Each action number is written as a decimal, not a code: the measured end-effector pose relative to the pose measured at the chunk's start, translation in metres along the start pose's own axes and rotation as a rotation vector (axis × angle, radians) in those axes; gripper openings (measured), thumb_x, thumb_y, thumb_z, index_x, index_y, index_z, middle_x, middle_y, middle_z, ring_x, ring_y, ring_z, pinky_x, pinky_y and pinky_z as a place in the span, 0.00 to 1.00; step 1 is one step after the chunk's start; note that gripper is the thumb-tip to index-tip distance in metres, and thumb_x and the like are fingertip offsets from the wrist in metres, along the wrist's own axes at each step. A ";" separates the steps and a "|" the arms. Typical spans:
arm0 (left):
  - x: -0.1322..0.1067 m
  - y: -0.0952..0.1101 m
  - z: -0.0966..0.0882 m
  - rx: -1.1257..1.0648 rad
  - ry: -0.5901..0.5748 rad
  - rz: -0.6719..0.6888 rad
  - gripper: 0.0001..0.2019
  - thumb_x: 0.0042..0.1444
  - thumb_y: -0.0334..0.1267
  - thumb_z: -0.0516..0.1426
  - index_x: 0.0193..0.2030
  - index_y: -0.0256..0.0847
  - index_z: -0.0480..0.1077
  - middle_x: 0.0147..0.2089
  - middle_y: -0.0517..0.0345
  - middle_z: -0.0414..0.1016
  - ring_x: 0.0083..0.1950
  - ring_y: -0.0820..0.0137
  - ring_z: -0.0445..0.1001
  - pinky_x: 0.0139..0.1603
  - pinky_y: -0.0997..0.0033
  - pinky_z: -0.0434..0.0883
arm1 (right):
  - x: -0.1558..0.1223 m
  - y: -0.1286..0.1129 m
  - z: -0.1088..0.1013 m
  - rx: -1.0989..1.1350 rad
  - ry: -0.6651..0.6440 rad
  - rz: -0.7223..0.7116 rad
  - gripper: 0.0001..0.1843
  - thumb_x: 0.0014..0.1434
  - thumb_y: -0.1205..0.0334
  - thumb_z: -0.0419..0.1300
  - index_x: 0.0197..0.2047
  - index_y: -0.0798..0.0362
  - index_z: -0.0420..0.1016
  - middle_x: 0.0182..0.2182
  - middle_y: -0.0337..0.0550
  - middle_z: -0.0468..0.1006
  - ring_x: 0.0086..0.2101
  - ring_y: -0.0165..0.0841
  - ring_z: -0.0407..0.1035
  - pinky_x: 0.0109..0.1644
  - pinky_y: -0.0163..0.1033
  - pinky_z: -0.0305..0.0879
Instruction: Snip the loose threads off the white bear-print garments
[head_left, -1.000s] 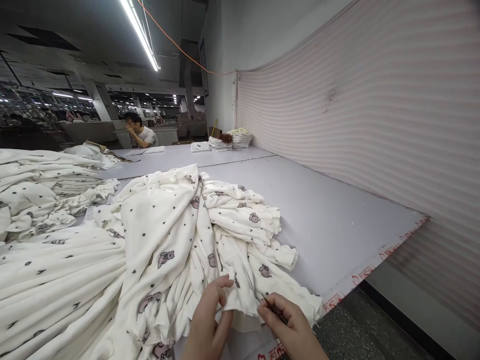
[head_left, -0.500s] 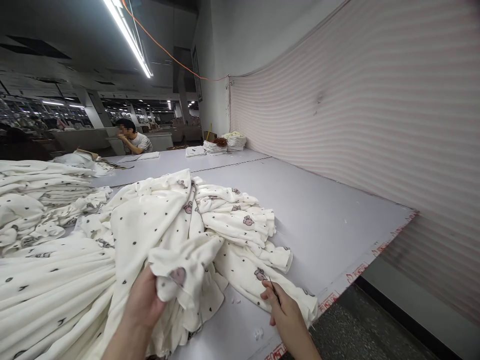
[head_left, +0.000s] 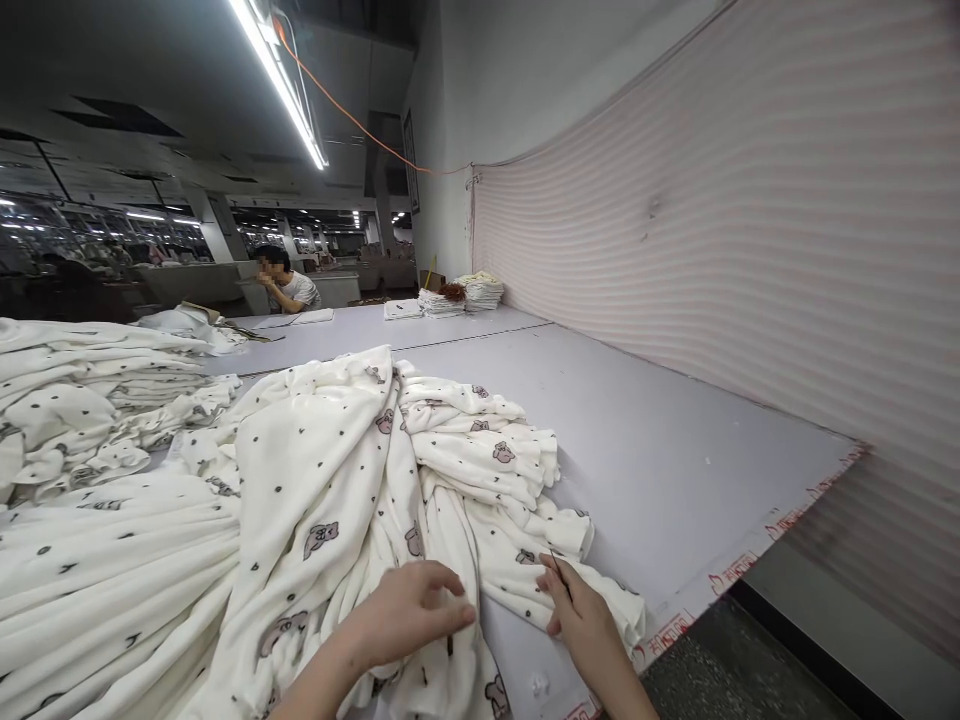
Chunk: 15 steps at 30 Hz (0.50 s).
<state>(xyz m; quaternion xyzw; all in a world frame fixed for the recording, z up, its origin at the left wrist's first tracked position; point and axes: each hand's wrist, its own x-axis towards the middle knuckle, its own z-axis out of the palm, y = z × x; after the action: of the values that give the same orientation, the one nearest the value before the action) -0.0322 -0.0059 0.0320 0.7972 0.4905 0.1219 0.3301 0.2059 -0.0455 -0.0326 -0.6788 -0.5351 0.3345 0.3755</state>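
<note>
White plush garments with small dark marks and greyish-pink bear prints are heaped in folds before me. My left hand is over the front of this heap, fingers loosely bent and apart, with nothing visible between them. To its right, my right hand is closed around a thin dark pointed tool, mostly hidden by the fingers. Its tip points up and away from me, close to a sleeve of the printed fabric. Whether the tip touches the cloth I cannot tell.
A pale grey table carries the heap; its right edge has red-printed tape. More garments are piled at left. Folded stacks stand at the far end. Striped sheeting hangs at right. A person sits beyond the table.
My left hand has let go of the bunched fabric it held up and moved right. That fabric now lies down on the heap. The right hand keeps its tool. The view has shifted slightly.
</note>
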 end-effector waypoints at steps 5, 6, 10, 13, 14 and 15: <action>0.019 -0.011 0.031 0.211 0.175 0.116 0.08 0.55 0.37 0.55 0.41 0.43 0.71 0.46 0.51 0.73 0.50 0.56 0.69 0.58 0.50 0.58 | 0.023 -0.007 0.002 0.012 0.090 -0.087 0.26 0.65 0.50 0.43 0.55 0.55 0.69 0.48 0.49 0.77 0.33 0.37 0.76 0.34 0.39 0.72; 0.017 -0.017 0.039 0.239 0.192 0.131 0.05 0.53 0.34 0.55 0.37 0.42 0.70 0.44 0.52 0.72 0.49 0.57 0.69 0.57 0.50 0.58 | 0.029 -0.006 -0.001 0.006 0.114 -0.105 0.25 0.65 0.50 0.43 0.55 0.55 0.70 0.49 0.49 0.77 0.37 0.39 0.76 0.36 0.40 0.72; -0.005 -0.047 0.052 0.312 0.251 0.163 0.06 0.54 0.30 0.51 0.27 0.40 0.62 0.33 0.53 0.68 0.41 0.58 0.68 0.44 0.54 0.65 | 0.051 0.002 -0.011 -0.057 0.200 -0.179 0.22 0.64 0.55 0.45 0.49 0.56 0.73 0.48 0.51 0.77 0.47 0.42 0.71 0.50 0.43 0.67; -0.016 -0.061 0.054 0.352 0.313 0.242 0.09 0.54 0.30 0.51 0.24 0.42 0.58 0.28 0.58 0.65 0.40 0.61 0.67 0.40 0.60 0.66 | 0.068 0.002 -0.005 -0.115 0.198 -0.256 0.18 0.60 0.58 0.52 0.52 0.50 0.73 0.51 0.45 0.75 0.50 0.40 0.69 0.52 0.41 0.64; -0.017 -0.064 0.055 0.364 0.338 0.266 0.10 0.54 0.31 0.52 0.24 0.42 0.57 0.28 0.58 0.65 0.39 0.61 0.67 0.40 0.61 0.66 | 0.074 0.001 0.000 -0.133 0.195 -0.271 0.20 0.58 0.60 0.55 0.54 0.47 0.72 0.53 0.44 0.73 0.49 0.41 0.69 0.50 0.41 0.65; -0.017 -0.066 0.057 0.375 0.360 0.286 0.09 0.53 0.31 0.53 0.24 0.42 0.57 0.28 0.58 0.65 0.39 0.61 0.67 0.40 0.60 0.66 | 0.081 -0.001 0.006 -0.151 0.194 -0.278 0.22 0.55 0.62 0.57 0.55 0.45 0.71 0.53 0.44 0.72 0.47 0.42 0.70 0.47 0.42 0.65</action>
<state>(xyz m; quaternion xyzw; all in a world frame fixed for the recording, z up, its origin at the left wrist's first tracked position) -0.0573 -0.0238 -0.0510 0.8708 0.4379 0.2140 0.0642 0.2171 0.0342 -0.0389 -0.6538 -0.6085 0.1713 0.4159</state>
